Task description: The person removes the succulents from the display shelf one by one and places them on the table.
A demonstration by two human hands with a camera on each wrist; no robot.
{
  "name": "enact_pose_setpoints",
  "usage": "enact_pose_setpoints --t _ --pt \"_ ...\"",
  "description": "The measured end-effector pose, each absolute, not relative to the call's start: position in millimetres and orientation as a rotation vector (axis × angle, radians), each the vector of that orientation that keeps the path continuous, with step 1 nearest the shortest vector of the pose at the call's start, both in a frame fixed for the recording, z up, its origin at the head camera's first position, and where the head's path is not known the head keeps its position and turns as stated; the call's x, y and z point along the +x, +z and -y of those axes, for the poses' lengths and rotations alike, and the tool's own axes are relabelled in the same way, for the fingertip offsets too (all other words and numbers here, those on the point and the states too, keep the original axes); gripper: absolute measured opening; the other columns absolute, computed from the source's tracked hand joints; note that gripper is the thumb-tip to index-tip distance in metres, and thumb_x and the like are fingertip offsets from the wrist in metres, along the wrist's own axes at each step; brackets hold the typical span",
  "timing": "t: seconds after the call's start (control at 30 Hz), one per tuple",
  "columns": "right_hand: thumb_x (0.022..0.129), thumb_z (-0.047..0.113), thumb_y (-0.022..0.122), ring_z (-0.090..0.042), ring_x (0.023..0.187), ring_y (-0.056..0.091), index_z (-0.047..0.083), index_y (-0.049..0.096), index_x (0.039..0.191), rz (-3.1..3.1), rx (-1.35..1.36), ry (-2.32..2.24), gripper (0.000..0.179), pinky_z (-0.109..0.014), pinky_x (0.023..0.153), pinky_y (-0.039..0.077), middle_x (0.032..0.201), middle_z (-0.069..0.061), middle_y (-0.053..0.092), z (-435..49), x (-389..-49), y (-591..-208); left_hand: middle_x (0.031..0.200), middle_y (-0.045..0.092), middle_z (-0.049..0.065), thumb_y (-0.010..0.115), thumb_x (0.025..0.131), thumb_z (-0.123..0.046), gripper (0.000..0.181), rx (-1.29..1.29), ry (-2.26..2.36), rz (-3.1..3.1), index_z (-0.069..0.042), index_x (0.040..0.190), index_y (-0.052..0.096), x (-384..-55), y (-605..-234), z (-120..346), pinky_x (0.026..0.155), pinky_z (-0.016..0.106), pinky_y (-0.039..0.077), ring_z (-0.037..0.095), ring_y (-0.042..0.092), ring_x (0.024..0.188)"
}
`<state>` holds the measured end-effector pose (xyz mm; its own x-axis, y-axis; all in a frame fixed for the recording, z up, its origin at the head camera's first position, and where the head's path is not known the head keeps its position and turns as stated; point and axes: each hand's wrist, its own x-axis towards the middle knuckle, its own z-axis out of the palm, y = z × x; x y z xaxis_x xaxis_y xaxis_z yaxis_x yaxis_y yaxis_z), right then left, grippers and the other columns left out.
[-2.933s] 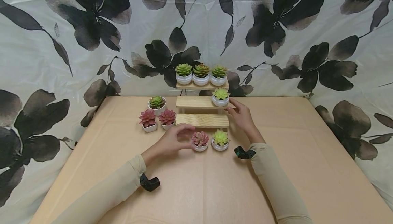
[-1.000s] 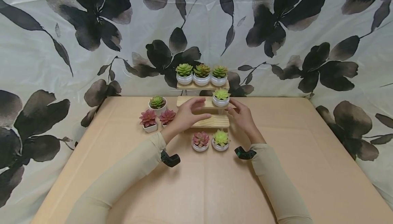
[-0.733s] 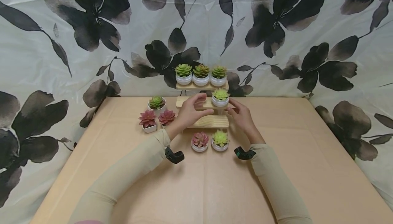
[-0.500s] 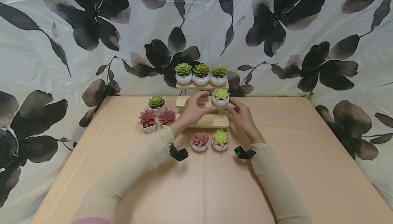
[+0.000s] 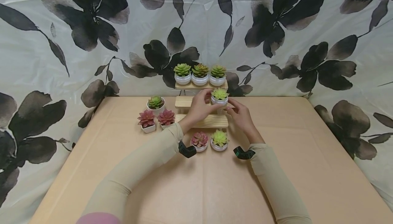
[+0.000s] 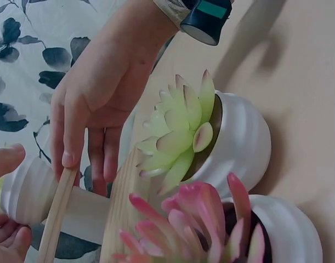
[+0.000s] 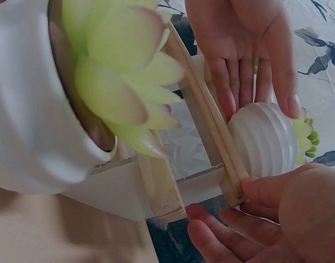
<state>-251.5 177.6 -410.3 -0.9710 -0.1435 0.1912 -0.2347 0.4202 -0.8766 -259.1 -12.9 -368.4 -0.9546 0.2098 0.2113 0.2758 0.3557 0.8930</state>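
In the head view a white cloth backdrop with dark flowers hangs behind the wood-coloured worktop. Beige sleeves reach across it; that view alone takes in a pink patch low on the left one. At the far side rises a three-tier wooden plant stand, whose pale support panels show far better from the wrists.

The left hand is partly closed round the white pot of a yellow-green succulent, upright at the right end of the middle shelf. From the head its fingers are mostly hidden; the right wrist view finds them on one side of the ribbed pot and the thumb on the other. How firmly they grip cannot be told. The right hand pinches the shelf's end between thumb and fingers, which both wrist views make plain.

Only the head view gives the full planting: three green succulents along the top tier, with a green succulent and two red succulents left of the stand. In front sit a pink succulent and a second yellow-green succulent; the left wrist view adds the latter's pink leaf tips.
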Motion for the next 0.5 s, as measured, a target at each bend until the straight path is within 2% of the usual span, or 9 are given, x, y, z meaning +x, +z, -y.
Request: enact_pose_setpoints --t 0.27,0.5 --pt "0.1 0.019 0.052 -0.033 0.116 0.062 0.015 0.043 0.146 2.577 0.349 1.597 0.047 -0.043 0.099 0.054 0.148 -0.01 0.047 -176.7 -250.4 -410.1 0.136 0.051 0.008 0.078 0.082 -0.029 0.069 -0.443 -1.643 2.563 -0.01 0.139 0.046 -261.3 -368.3 7.0 0.105 0.028 0.049 0.02 0.053 0.126" --pt "0.1 0.019 0.052 -0.032 0.117 0.062 0.015 0.043 0.146 2.575 0.348 1.603 0.047 -0.042 0.1 0.054 0.148 -0.009 0.047 -177.5 -250.6 -410.3 0.125 0.056 0.007 0.08 0.079 -0.033 0.069 -0.41 -1.543 2.559 -0.009 0.135 0.049 -261.8 -367.8 0.6 0.098 0.034 0.052 0.019 0.055 0.114"
